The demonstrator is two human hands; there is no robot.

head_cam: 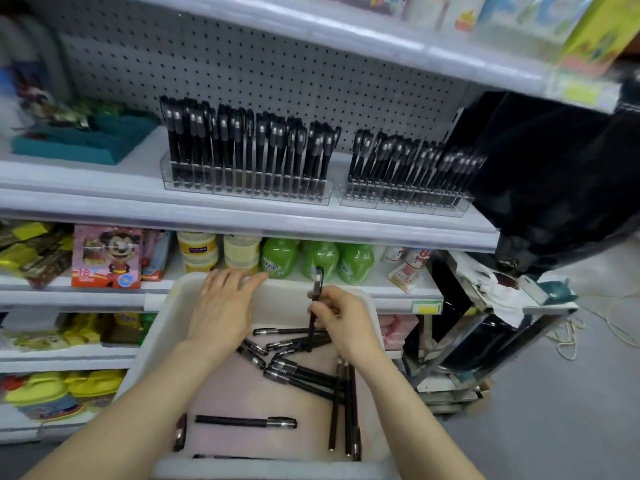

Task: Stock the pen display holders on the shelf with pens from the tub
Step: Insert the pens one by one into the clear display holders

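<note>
A white tub [162,327] in front of me holds several loose black pens [301,375] on its pale pink floor. My right hand [343,320] pinches one black pen [317,282] upright above the tub. My left hand [221,306] hovers flat with straight fingers over the tub's far left part, holding nothing. On the shelf above stand two clear pen display holders, the left holder [247,188] and the right holder [405,202], both packed with upright black pens.
A teal tray [86,140] sits left of the holders. A black bag [554,174] hangs at the shelf's right end. Below are green bottles [318,258], yellow tubs [197,251] and a cartoon box [107,258]. A cluttered rack [485,323] stands to the right.
</note>
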